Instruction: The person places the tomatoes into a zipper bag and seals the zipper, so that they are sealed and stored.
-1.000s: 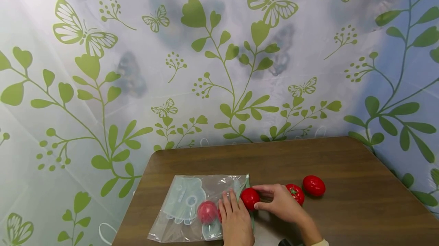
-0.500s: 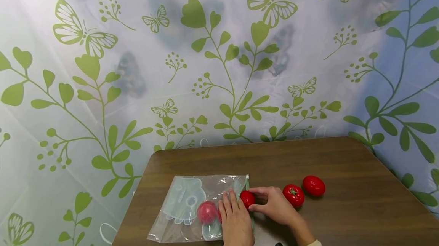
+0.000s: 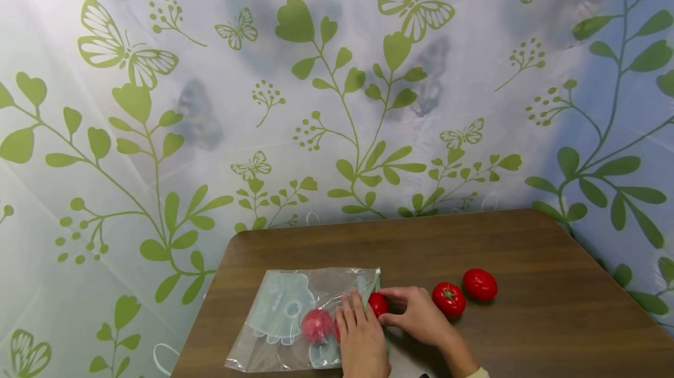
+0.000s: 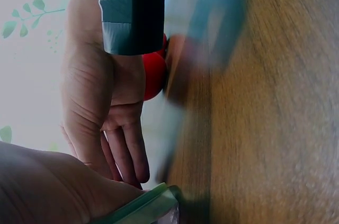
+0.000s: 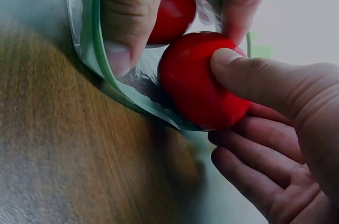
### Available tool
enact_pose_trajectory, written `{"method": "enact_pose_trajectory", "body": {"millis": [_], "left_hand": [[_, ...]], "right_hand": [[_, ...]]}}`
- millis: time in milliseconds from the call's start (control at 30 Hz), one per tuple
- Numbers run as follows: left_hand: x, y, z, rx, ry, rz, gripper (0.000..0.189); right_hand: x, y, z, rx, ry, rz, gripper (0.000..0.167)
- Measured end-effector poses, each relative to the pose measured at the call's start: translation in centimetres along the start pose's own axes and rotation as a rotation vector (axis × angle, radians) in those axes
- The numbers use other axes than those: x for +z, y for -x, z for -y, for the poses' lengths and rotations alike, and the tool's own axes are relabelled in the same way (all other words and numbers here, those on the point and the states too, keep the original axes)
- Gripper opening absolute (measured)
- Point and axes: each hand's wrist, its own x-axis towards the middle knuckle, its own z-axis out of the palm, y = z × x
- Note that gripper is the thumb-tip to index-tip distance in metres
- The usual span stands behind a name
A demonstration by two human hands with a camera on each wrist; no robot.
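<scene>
A clear zip bag (image 3: pixel 253 349) with a green zip edge and a pale blue print lies on the table, its mouth facing right. My left hand (image 3: pixel 363 337) rests across it beside the mouth; in the right wrist view the left thumb (image 5: pixel 124 33) reaches inside the mouth and holds it apart. My right hand (image 3: pixel 421 313) pinches a glossy red tomato (image 5: pixel 204 83) between thumb and fingers, partly inside the opening. Just past it, another red tomato (image 5: pixel 175 15) is inside the bag. A further red tomato (image 3: pixel 317 325) shows through the plastic.
Two more glossy red tomatoes lie right of my hands: one (image 3: pixel 449 299) with its green stem star up, the other (image 3: pixel 480 284) on its side. The brown wooden table (image 3: pixel 526 343) ends at a leaf-patterned curtain (image 3: pixel 337 103). A dark camera mount (image 4: pixel 132 17) sits on the right wrist.
My right hand has moved left with its tomato, taking it from beside the bag's mouth into the opening. The left hand has stayed on the bag.
</scene>
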Motion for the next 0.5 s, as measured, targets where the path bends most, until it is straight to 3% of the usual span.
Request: {"method": "enact_pose_trajectory", "body": {"millis": [133, 267, 500], "left_hand": [[-0.03, -0.08, 0.06, 0.003, -0.01, -0.002, 0.101], [-0.05, -0.29, 0.09, -0.005, 0.0, 0.041, 0.104], [-0.19, -0.43, 0.14, -0.002, 0.013, 0.059, 0.108]], "right_hand": [[-0.03, -0.02, 0.08, 0.01, 0.016, 0.007, 0.061], [-0.36, 0.17, 0.2, 0.002, 0.04, 0.02, 0.06], [-0.8, 0.33, 0.41, -0.031, 0.069, 0.004, 0.051]]}}
